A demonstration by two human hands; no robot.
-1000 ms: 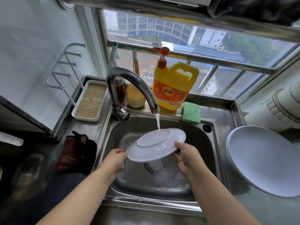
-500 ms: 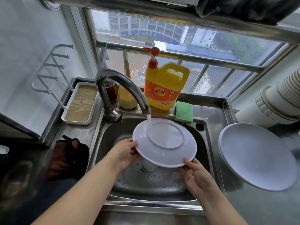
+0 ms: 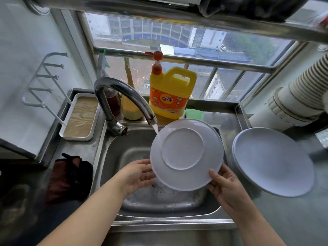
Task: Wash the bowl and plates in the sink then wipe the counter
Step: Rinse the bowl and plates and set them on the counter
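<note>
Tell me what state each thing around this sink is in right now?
Tap: running, water hitting the plate's left edge.
Plate: tilted, underside up, held over the sink.
Left hand: holding the plate's left rim.
Right hand: holding its lower right rim.
Stacked plates: on the counter, right of the sink.
Soap bottle: upright.

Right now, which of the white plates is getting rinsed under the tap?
The plate held up over the sink, underside showing, water striking its left rim. The other plates rest stacked on the counter at right, away from the stream.
</note>
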